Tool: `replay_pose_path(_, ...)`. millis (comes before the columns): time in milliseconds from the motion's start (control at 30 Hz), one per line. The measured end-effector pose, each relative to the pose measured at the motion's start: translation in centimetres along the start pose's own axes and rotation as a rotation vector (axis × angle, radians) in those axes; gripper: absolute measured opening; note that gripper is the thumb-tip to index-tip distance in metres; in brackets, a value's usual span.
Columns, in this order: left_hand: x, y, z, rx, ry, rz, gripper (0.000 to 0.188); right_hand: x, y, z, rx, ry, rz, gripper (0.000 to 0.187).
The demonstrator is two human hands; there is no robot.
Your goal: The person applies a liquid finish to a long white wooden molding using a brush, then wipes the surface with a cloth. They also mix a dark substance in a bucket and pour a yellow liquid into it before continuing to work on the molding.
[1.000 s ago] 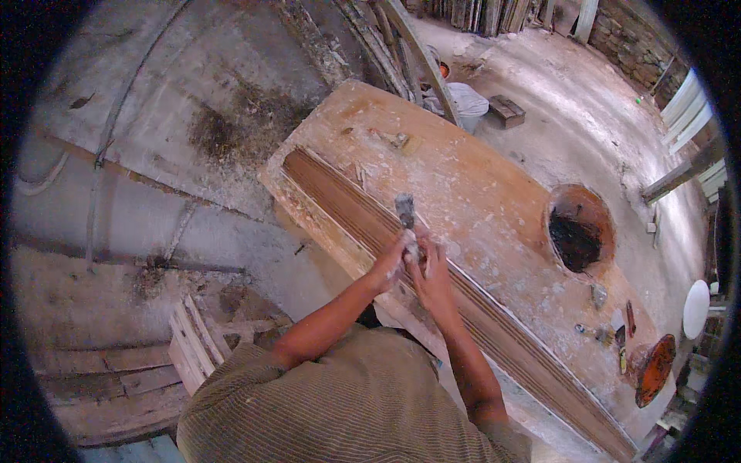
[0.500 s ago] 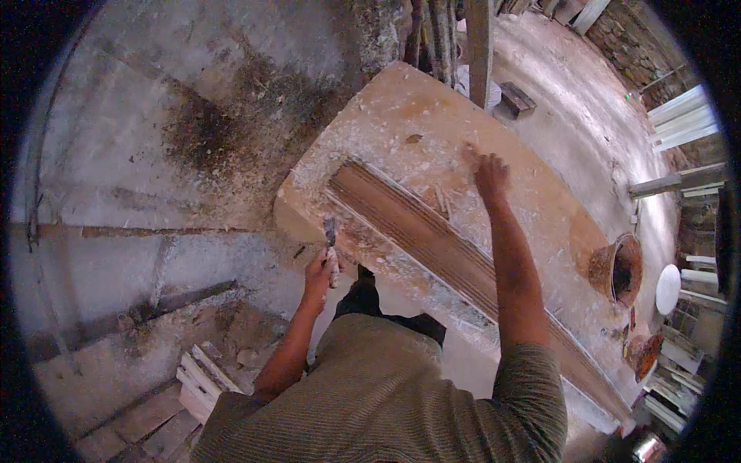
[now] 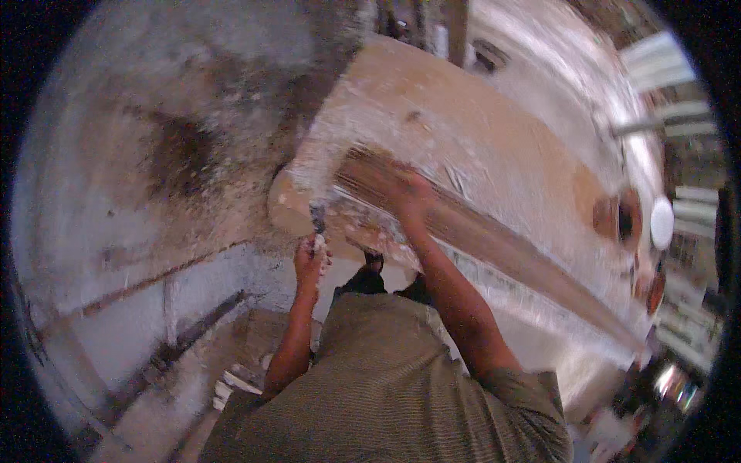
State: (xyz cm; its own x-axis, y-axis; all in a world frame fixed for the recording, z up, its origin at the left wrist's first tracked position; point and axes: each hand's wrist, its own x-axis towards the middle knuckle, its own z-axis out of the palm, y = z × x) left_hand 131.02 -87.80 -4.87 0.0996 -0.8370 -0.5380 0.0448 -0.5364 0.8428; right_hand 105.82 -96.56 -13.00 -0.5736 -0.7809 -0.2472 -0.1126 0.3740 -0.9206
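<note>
My left hand (image 3: 310,258) is closed around the pale handle of a putty knife (image 3: 318,220), its dark blade pointing up beside the near left corner of a table (image 3: 494,139). On the table lies a long brown board with lengthwise grooves (image 3: 494,243), running from the far left to the near right, with white-crusted edges. My right hand (image 3: 411,194) is over the left part of this board, blurred by motion. Its fingers cannot be made out, nor whether it touches the board.
White residue covers much of the tabletop. A brown bucket (image 3: 617,220) stands at the table's right end, near a round white disc (image 3: 661,222). A post (image 3: 458,35) rises behind the far edge. Dark debris (image 3: 185,154) is scattered on the floor at left.
My right hand has moved left and nearer, from the bare tabletop to over the grooved board. My left hand keeps hold of the putty knife. The whole view has shifted and blurred.
</note>
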Motion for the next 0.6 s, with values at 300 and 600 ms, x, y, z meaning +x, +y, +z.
replay_pose_path(300, 3.4, 1.7, -0.6, -0.113, 0.155, 0.048, 0.028, -6.0, -9.2, -2.2, -0.242, -0.237, -0.791, 0.023)
replay_pose_path(600, 6.5, 2.6, 5.9, 0.180, -0.234, 0.135, 0.033, -10.8, -0.5, -44.1, -0.348, 0.671, -0.150, 0.021)
